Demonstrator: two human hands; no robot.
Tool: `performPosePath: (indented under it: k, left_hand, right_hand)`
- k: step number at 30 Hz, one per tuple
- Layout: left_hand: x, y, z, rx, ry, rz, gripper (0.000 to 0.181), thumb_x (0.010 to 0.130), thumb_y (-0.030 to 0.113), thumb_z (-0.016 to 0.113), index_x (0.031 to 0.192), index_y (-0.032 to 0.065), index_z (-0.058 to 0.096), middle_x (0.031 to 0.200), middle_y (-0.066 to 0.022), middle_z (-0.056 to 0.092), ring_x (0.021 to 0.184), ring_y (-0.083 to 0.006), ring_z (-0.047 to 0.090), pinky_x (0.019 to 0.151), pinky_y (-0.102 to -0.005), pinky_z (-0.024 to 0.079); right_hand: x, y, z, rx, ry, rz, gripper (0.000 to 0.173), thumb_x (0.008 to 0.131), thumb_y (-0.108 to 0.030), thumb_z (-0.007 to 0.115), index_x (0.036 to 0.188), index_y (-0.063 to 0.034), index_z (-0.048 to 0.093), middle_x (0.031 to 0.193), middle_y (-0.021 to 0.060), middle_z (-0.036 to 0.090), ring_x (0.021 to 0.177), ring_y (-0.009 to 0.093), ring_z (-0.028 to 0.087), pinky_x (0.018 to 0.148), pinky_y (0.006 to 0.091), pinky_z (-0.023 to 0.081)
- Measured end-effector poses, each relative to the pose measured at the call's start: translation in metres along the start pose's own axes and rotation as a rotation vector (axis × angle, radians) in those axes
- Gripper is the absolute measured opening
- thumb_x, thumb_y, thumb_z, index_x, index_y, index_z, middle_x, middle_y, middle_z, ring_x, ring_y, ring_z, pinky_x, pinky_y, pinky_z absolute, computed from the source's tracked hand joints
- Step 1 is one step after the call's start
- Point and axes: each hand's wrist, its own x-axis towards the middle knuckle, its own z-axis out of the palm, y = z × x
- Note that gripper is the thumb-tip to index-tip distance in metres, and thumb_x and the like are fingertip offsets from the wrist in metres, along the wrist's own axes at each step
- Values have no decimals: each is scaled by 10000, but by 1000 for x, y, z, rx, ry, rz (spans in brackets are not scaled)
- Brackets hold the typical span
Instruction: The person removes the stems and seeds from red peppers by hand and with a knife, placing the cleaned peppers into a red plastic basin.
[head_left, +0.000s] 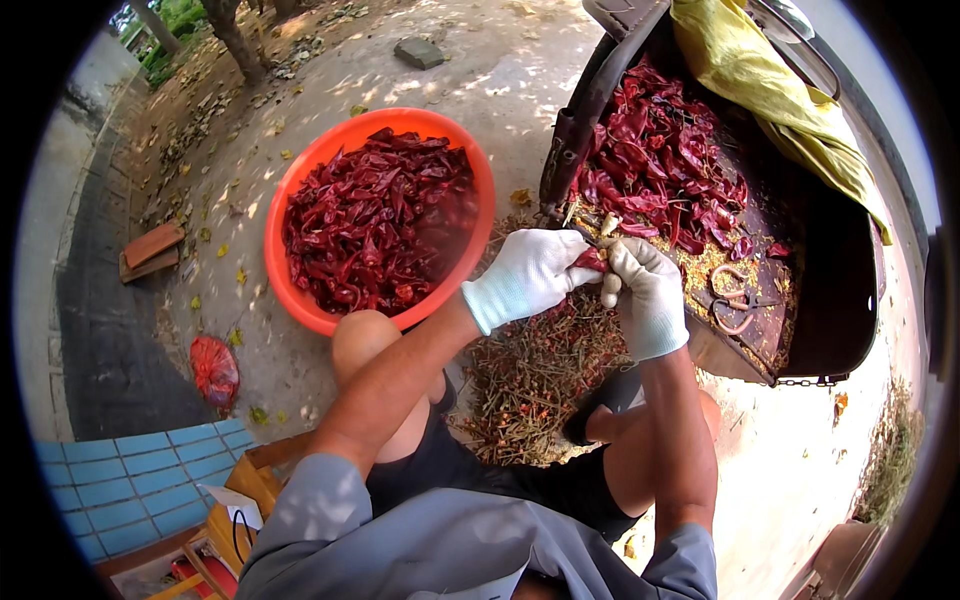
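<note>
My left hand (536, 266), in a white knit glove with a pale blue cuff, grips a dried red pepper (590, 259). The pepper is mostly hidden by the fingers. My right hand (646, 292), gloved the same way, has its fingertips closed on the pepper's other end. Both hands meet in front of the near corner of a dark metal cart bed (776, 330). Inside it lies a heap of dried red peppers (652, 150). Scissors with curved handles (733, 301) rest among scattered yellow seeds (701, 274).
An orange plastic basin (279, 251) full of red peppers (382, 217) stands left of the hands. Below them is a pile of dry stems (525, 390). Yellow cloth (780, 97) drapes over the cart's side. A red plastic bag (214, 369) and bricks (153, 246) lie at left.
</note>
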Motion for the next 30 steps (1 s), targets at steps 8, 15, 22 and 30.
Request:
performPosePath:
  k: [8,15,22,30]
  left_hand:
    - [-6,22,-22,-734,-72,-521,196,957,106,608,1101,5,696,936,-51,715,764,-89,660,526,-177,480]
    - [-13,9,-34,-1109,31,-493,457,906,-42,531,1361,-15,505,1078,-100,672,974,-168,681,566,-189,515]
    - [-12,12,-31,-986,-12,-542,357,932,77,616,1282,33,564,945,-34,631,825,-90,625,538,-186,472]
    - [-7,15,-23,-670,132,-430,180,891,124,723,1044,38,685,823,29,621,707,-42,568,583,-212,474]
  right_hand:
    - [17,-26,-26,-248,149,-117,122,969,-127,613,1032,-45,677,900,25,684,713,101,639,620,234,545]
    - [63,-10,-55,-1539,439,-736,326,856,-35,625,1149,-169,669,1157,85,668,893,311,687,771,394,556]
    - [94,-3,-56,-1765,508,-546,223,858,-138,644,1064,-185,713,1121,53,666,871,299,689,753,394,556]
    - [63,-42,-55,-926,633,-728,258,854,-226,778,1028,-40,734,814,21,668,698,110,631,635,243,507]
